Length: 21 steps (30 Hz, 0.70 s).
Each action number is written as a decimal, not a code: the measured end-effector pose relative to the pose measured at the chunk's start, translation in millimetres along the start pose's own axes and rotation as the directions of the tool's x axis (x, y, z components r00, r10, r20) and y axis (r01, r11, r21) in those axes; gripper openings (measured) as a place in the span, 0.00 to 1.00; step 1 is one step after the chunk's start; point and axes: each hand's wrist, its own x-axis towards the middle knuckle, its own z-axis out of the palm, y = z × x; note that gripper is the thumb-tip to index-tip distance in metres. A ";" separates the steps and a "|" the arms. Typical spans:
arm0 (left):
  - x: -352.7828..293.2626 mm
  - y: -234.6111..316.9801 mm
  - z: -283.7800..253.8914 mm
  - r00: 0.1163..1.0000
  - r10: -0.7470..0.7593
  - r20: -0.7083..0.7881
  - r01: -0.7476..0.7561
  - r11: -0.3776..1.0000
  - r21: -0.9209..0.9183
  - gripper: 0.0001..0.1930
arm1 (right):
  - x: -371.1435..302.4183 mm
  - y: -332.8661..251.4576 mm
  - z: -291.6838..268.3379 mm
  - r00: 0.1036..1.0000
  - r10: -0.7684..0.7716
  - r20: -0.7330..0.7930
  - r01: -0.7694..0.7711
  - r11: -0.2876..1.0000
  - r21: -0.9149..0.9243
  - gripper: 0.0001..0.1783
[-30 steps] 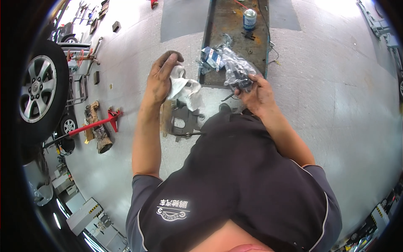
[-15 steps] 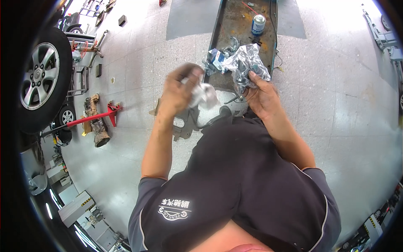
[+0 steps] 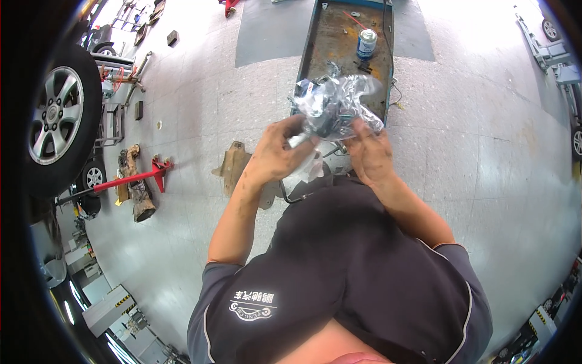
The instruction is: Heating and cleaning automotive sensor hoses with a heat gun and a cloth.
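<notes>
My right hand grips the lower right of a crumpled clear plastic bag, with its thumb on the film. Dark contents show through the bag, but their kind is hidden by glare and folds. My left hand is closed on a crumpled white sheet, paper or thin plastic, which hangs below its fingers. Its fingertips are close to the bag's left side; whether they touch the bag I cannot tell. Both hands are in front of my body, over the near end of a long metal tray.
On the rusty tray stands a blue and white spray can with a thin red straw. Below my left hand, a brown metal bracket lies on the tiled floor. A red-handled jack and a large wheel are at left.
My left hand has moved right and down, bringing the white sheet up to the bag. My right hand and the bag have shifted slightly left and down.
</notes>
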 end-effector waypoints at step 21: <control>145.4 -84.0 -50.9 0.884 -0.418 -0.208 0.185 0.722 -0.667 0.27 | -21.7 -56.8 -145.3 0.955 0.008 -0.298 0.001 1.000 0.028 0.20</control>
